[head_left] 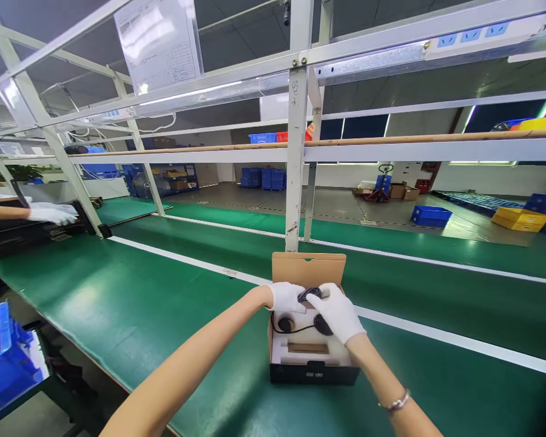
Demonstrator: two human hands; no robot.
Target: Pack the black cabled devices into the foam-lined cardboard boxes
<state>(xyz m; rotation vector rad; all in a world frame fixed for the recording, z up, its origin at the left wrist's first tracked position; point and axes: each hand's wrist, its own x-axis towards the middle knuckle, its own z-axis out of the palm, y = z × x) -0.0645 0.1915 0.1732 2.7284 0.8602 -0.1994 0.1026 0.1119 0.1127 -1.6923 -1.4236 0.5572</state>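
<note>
Here, gloved left hand (287, 297) and right hand (339, 312), fingers of both pinching 1 black cable bundle (310, 294) above open box (291, 373).

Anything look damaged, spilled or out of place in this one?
Only wear: the white metal post behind the open black cardboard box has dark scuffs, perhaps chipped paint. No spill shows; the white-gloved left hand and right hand hold the bundled black cable.

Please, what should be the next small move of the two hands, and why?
Probably lower the bundled cable into the box: the left hand and right hand hold it over the foam, and the lid stands open.
</note>
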